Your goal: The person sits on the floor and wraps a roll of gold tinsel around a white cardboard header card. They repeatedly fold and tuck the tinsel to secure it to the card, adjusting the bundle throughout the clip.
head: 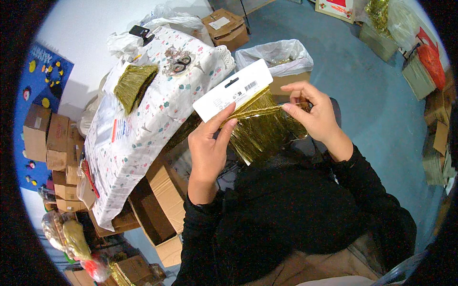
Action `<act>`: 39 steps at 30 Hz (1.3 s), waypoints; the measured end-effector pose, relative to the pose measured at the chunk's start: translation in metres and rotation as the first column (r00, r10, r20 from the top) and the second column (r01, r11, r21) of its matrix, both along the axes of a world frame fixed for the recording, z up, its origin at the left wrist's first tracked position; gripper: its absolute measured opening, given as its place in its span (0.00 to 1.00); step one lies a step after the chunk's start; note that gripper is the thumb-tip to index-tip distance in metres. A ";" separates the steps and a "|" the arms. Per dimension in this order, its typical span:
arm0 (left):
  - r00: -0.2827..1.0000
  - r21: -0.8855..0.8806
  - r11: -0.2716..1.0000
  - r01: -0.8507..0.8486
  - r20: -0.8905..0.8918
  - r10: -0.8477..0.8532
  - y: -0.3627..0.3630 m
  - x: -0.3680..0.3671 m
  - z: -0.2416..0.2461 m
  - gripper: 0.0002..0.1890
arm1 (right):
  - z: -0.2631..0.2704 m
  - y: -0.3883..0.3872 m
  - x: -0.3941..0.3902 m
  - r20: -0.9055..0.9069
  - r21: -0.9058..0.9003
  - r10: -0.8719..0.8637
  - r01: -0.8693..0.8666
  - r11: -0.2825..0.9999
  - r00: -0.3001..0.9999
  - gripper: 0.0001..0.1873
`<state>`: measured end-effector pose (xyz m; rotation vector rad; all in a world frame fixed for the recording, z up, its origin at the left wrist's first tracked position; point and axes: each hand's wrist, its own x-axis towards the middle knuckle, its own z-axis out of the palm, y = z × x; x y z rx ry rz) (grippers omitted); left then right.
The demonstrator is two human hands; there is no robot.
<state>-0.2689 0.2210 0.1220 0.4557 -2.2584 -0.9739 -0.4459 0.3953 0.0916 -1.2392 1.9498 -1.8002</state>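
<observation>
My left hand (pixel 211 150) pinches a white cardboard header card (pixel 236 89) together with the stitched top band of a gold tinsel fringe (pixel 250 132). The card bears a barcode, small print and a hanging slot. Between thumb and forefinger, my right hand (pixel 313 111) grips the band's other end, its remaining fingers lifted. The fringe strands hang below the band, over my lap. To the left, a folded bundle of gold fringe (pixel 134 87) lies on the covered table. Dark-handled scissors (pixel 181 63) rest there beside a tangle of thin strands (pixel 171 59).
A printed white tablecloth (pixel 161 111) covers the table, with a phone-like device on a stand (pixel 140 32) at its far end. Behind my hands stands a bag-lined carton (pixel 291 80). An open cardboard box (pixel 157 211) sits below the table edge; stacked boxes (pixel 57 143) line the left wall.
</observation>
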 end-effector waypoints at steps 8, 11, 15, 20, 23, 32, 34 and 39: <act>0.998 0.021 0.999 0.048 0.030 -0.048 0.013 -0.008 0.001 0.15 | 0.009 -0.018 0.020 -0.554 0.022 0.016 -0.004 1.000 0.832 0.26; 0.996 -0.019 0.999 0.037 0.078 -0.036 0.015 -0.009 0.004 0.16 | 0.008 -0.026 0.026 -0.643 -0.047 -0.027 -0.004 0.999 0.766 0.22; 0.996 -0.051 0.998 0.049 0.073 -0.045 0.017 -0.008 0.006 0.16 | 0.005 -0.029 0.026 -0.593 -0.108 -0.036 -0.034 0.994 0.804 0.12; 0.995 -0.061 0.997 0.054 0.092 -0.048 0.016 -0.008 0.005 0.17 | -0.001 -0.033 0.030 0.184 -0.168 0.128 -0.097 0.981 0.975 0.04; 0.998 -0.106 0.993 0.056 0.007 -0.055 0.014 -0.009 0.002 0.17 | -0.006 -0.038 0.024 0.449 -0.323 0.241 -0.095 0.942 0.861 0.04; 0.997 -0.113 0.991 0.065 -0.022 -0.068 0.013 -0.007 0.002 0.19 | -0.018 -0.020 0.004 0.746 -0.023 0.186 -0.254 0.967 0.640 0.06; 0.998 -0.112 0.992 0.065 0.000 -0.066 0.012 -0.006 0.004 0.19 | -0.024 -0.016 0.000 0.746 0.061 0.176 -0.329 0.942 0.643 0.05; 1.000 -0.146 0.989 0.012 -0.027 -0.016 0.005 -0.003 0.009 0.19 | -0.054 -0.011 -0.019 0.648 0.294 0.071 -0.335 0.895 0.758 0.07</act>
